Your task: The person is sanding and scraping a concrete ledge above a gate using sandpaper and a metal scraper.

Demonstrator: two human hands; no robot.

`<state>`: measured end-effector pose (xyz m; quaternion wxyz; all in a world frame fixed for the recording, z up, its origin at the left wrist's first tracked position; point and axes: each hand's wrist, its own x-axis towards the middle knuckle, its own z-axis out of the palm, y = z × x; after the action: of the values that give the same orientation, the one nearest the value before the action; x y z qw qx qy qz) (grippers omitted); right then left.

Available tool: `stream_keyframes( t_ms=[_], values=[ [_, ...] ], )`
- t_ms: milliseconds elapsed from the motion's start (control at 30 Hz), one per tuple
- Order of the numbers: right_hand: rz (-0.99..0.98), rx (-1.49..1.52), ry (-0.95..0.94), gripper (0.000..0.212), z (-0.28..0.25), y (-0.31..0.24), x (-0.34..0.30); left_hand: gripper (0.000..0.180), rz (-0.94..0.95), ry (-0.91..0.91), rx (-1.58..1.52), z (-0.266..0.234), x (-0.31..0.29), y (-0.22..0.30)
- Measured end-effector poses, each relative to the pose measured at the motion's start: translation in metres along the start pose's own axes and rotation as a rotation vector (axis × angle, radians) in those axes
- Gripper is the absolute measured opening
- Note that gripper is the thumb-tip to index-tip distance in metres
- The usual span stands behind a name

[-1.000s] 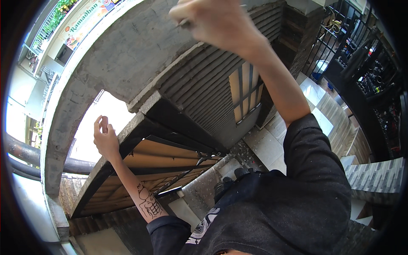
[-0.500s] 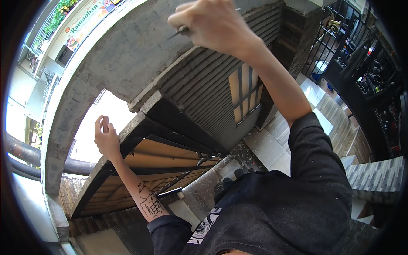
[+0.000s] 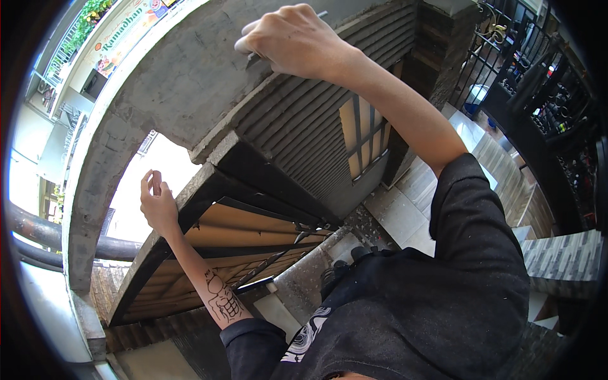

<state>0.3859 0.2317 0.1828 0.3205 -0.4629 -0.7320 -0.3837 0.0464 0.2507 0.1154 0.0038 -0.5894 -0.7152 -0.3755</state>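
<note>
My right hand [image 3: 294, 43] is closed round a slim grey tool [image 3: 323, 14]. One thin end pokes out behind the fist, and a short pale tip shows below the fingers. The fist is over the curved grey concrete wall [image 3: 183, 66], whose surface looks rough and cracked; whether the tip touches it I cannot tell. Farther left, my left hand [image 3: 158, 206] is raised beside the top edge of a dark-framed gate panel [image 3: 234, 234] with tan sheeting. Its fingers are bent and somewhat apart, with no clearly visible object in them. My left forearm crosses the panel's edge.
A ribbed grey panel [image 3: 297, 120] with a barred tan window [image 3: 364, 136] adjoins the concrete. Dark pipes [image 3: 117, 248] run at the left. Tiled floor [image 3: 405, 212], a black metal gate [image 3: 525, 145] and a bucket [image 3: 476, 95] are at the right.
My right hand has shifted slightly left and down, still gripping the slim tool, and its wrist has turned. My left hand has barely moved.
</note>
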Motion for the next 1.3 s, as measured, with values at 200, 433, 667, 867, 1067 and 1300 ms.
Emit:
stream_keyframes(
  t_ms=[200, 433, 667, 867, 1067, 1300],
  values=[
    [0.053, 0.039, -0.005, 0.014, -0.012, -0.005, 0.002, 0.039, 0.016, 0.017, 0.011, 0.001, 0.001, -0.004],
    [-0.043, 0.008, 0.036, 0.008, -0.035, -0.012, 0.016, 0.040, -0.040, 0.013, -0.007, -0.004, -0.001, -0.013],
    [-0.013, 0.110, -0.028, 0.010, -0.028, -0.015, 0.015, 0.040, 0.003, 0.045, 0.042, 0.001, 0.004, -0.023],
    [-0.002, -0.012, -0.098, 0.011, -0.008, -0.003, 0.001, 0.040, -0.022, 0.006, 0.033, 0.000, -0.001, -0.001],
    [0.040, 0.037, -0.083, 0.012, -0.033, -0.011, -0.002, 0.040, 0.007, 0.019, 0.004, -0.001, 0.002, -0.011],
    [-0.002, 0.077, 0.087, 0.011, -0.022, -0.009, -0.004, 0.041, 0.017, 0.033, 0.045, -0.001, 0.002, -0.021]
  ],
)
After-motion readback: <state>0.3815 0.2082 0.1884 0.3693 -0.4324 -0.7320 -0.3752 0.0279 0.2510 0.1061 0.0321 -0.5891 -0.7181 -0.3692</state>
